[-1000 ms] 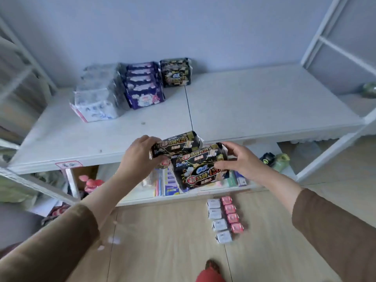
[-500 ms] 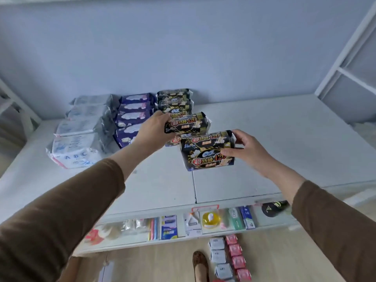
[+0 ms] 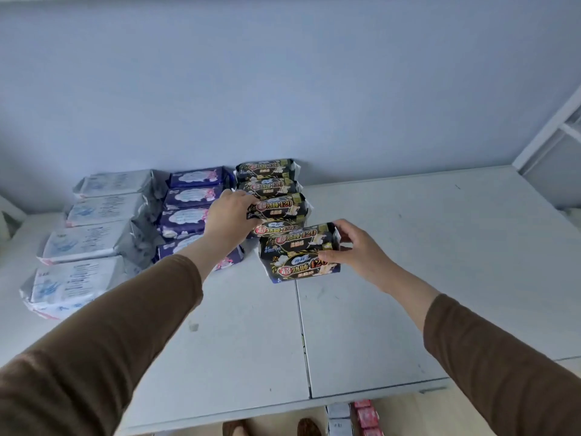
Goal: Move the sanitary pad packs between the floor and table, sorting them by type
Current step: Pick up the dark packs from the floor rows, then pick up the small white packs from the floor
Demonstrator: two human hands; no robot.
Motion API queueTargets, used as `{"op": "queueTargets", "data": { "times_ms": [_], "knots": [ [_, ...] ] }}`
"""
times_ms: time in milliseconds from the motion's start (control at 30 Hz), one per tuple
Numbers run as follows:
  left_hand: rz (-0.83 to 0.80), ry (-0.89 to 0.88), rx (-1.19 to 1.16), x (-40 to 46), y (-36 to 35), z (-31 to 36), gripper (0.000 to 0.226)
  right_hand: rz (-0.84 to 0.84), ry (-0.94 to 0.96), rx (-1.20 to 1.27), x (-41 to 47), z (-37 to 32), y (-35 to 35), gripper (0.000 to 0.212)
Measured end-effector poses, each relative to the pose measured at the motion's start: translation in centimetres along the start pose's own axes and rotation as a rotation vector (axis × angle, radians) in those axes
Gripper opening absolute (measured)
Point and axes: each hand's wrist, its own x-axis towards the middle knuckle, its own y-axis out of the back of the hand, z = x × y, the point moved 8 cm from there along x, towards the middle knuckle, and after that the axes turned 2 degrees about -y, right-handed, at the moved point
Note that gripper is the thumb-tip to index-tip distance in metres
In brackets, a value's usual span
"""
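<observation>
Both hands [image 3: 232,212] have carried black packs [image 3: 301,253] forward to the row.

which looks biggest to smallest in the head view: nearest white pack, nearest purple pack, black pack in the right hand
1. Nearest white pack, clearly largest.
2. Black pack pinched by the right hand.
3. Nearest purple pack, though the left arm hides most of it, so ranks 2 and 3 are unsure. The white pack also lies closer to the camera.

four white packs [image 3: 91,234] sit at nine o'clock. four purple packs [image 3: 191,196] line up beside them. five black packs [image 3: 270,199] run toward twelve.
</observation>
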Motion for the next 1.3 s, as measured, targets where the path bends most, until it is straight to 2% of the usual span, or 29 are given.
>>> {"op": "queueTargets", "data": {
  "times_ms": [300, 500, 767, 967, 1300],
  "knots": [
    [-0.014, -0.049, 0.073, 1.3, -1.8, -1.5, 0.052, 0.041, -0.032, 0.075, 2.9, 2.1, -1.5, 0.044],
    [0.044, -0.072, 0.062, -1.0, -1.4, -2.3, 0.062, 0.031, -0.032, 0.060, 4.2, 2.1, -2.3, 0.047],
    [0.102, -0.108, 0.058, -2.3, -1.5, -3.2, 0.037, 0.038, -0.049, 0.035, 5.3, 2.2, -2.7, 0.049],
    [0.064, -0.208, 0.084, -2.5, -1.3, -3.0, 0.043, 0.042, -0.045, -0.057, 5.5, 2.2, -3.5, 0.051],
    [0.077, -0.151, 0.050, -3.6, 0.3, -1.8, 0.036, 0.116, 0.023, -0.214, 4.7, 1.5, -4.4, 0.073]
  ]
}}
